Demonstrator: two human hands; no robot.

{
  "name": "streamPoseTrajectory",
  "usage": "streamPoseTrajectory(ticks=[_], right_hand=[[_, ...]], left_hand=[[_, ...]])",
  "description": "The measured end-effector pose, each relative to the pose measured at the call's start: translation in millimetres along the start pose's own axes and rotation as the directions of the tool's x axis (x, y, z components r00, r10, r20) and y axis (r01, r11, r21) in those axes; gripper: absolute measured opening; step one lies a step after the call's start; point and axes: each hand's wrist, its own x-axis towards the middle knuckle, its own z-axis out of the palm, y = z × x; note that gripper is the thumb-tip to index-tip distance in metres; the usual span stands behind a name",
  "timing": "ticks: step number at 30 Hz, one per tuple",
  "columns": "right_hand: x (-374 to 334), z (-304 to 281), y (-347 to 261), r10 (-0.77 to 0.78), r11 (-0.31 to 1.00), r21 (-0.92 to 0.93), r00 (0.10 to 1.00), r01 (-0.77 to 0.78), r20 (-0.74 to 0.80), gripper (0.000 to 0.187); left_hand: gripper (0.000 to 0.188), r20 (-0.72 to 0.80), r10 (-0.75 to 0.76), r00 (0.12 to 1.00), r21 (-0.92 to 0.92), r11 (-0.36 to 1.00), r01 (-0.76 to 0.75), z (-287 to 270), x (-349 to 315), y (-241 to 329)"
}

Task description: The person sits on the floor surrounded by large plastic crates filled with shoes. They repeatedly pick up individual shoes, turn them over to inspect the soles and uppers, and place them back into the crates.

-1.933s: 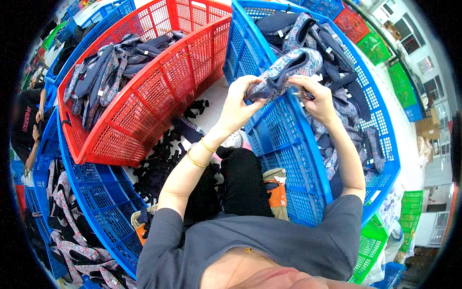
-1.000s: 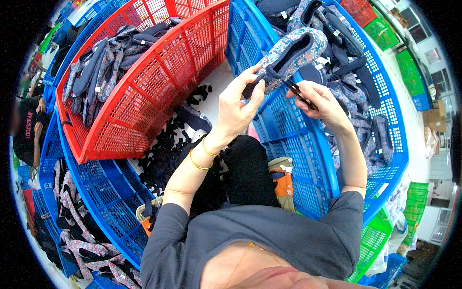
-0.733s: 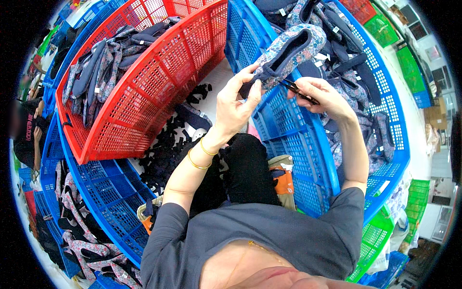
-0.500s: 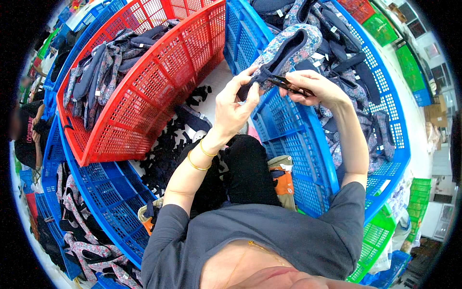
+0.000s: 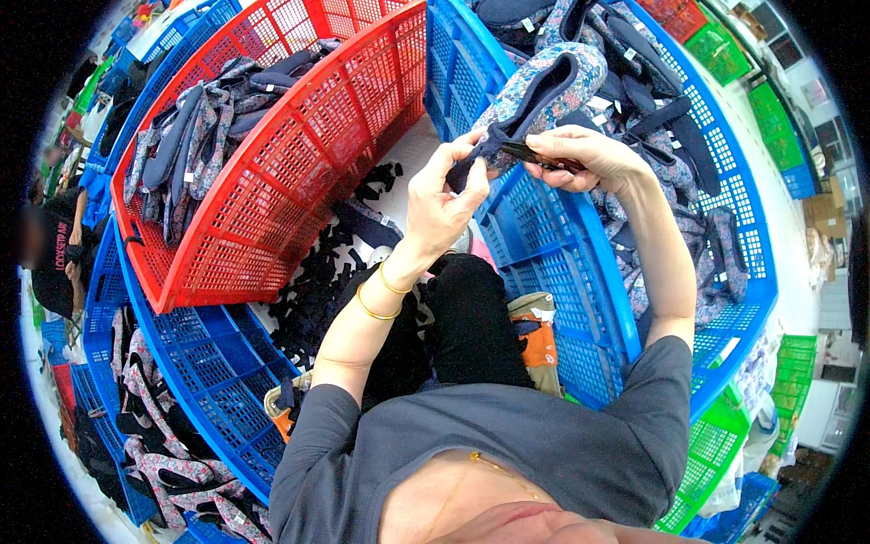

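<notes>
My left hand [image 5: 442, 192] is closed on the heel end of a slipper [image 5: 587, 76], blue-and-pink floral cloth outside and navy inside. It is held over the edge of a blue basket [image 5: 535, 231], its toe pointing up and right. My right hand [image 5: 589, 161] grips dark thread snips [image 5: 551, 161], their tips right against the slipper's edge by my left fingers. Whether the blades are parted is too small to tell. More floral and navy slippers [image 5: 648, 136] fill the blue basket beyond my right hand.
A tilted red basket [image 5: 272, 172] on the left holds a heap of slippers [image 5: 195, 127]. Dark fabric scraps [image 5: 304, 304] litter the floor between the baskets. Another blue basket [image 5: 204, 363] stands by my left arm, with pink floral pieces [image 5: 172, 471] beyond it. A person [image 5: 56, 258] is at far left.
My right hand has shifted slightly left and turned, bringing the snips closer along the slipper's edge. My left hand and the slipper have barely moved.
</notes>
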Motion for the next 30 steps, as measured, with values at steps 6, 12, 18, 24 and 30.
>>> streamPoseTrajectory(ticks=[6,12,18,24,30], right_hand=[[-0.2,-1.9,-0.3,0.003,1.000,-0.016,1.000,-0.003,0.017,0.039],[-1.7,-4.4,-0.7,-0.004,1.000,-0.022,1.000,0.005,0.028,0.041],[0.8,-0.2,3.2,-0.039,0.998,-0.049,0.999,0.039,0.002,0.038],[-14.3,25.0,4.0,-0.019,0.978,-0.207,0.999,0.012,-0.032,0.039],[-12.9,38.5,8.0,-0.075,0.997,0.009,0.992,0.076,-0.101,0.045]], left_hand=[[0.012,0.009,0.023,1.000,0.034,0.999,-0.024,-2.2,-0.9,-4.8],[0.011,0.002,0.012,1.000,0.041,0.999,-0.012,-1.4,-0.5,-1.7],[0.013,-0.005,0.005,1.000,0.068,0.998,-0.005,-0.6,-1.2,-3.9],[0.012,-0.064,0.001,0.998,-0.015,1.000,-0.002,2.1,-1.4,2.0],[0.015,-0.082,0.008,0.997,-0.108,0.994,-0.016,6.3,-3.0,0.5]])
